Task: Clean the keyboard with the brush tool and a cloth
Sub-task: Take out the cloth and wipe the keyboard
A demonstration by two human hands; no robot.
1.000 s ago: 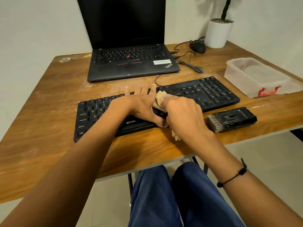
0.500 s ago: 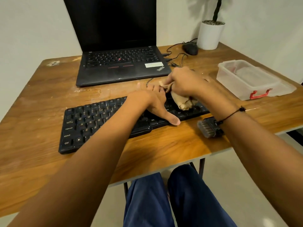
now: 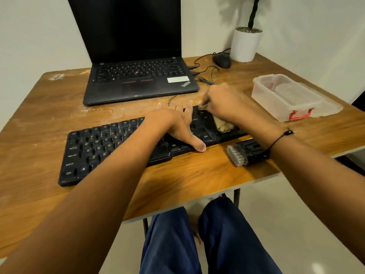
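the long black keyboard (image 3: 102, 147) lies across the middle of the worn wooden table (image 3: 35, 119), in front of the open black laptop (image 3: 138, 80). left hand (image 3: 175, 125) flat on the keys, fingers straight, thumb at the near edge. right hand (image 3: 221, 101) bunches the crumpled beige cloth (image 3: 224, 125) against the right-hand keys. the black brush tool with grey bristles (image 3: 243, 153) sits just beside the keyboard, partly under the right wrist.
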